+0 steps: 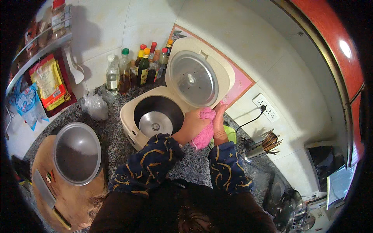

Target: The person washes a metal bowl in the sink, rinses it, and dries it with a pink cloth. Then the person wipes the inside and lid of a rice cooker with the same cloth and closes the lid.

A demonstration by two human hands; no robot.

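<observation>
A cream rice cooker (129,113) stands with its lid (227,68) raised, showing a round metal inner plate (186,74). No inner pot sits in its dark cavity, where the metal heating plate (148,123) shows. My left hand (191,125) grips a bunched pink cloth (203,135) close to the lid's lower hinge-side edge. Alongside the cloth is my right hand (219,123), its fingers up at the lid's edge and partly hidden; I cannot tell whether it grips the lid or the cloth. A grey metal pot (77,154) rests on a round wooden chopping board (87,201).
On the board lie a cleaver (45,188) and small chopped bits (51,176). Several sauce bottles (142,68) line the wall behind the cooker. A plastic bag (95,106) is at its left. To the right are a chopstick holder (256,150), a green object (230,134) and a plugged cord (252,121).
</observation>
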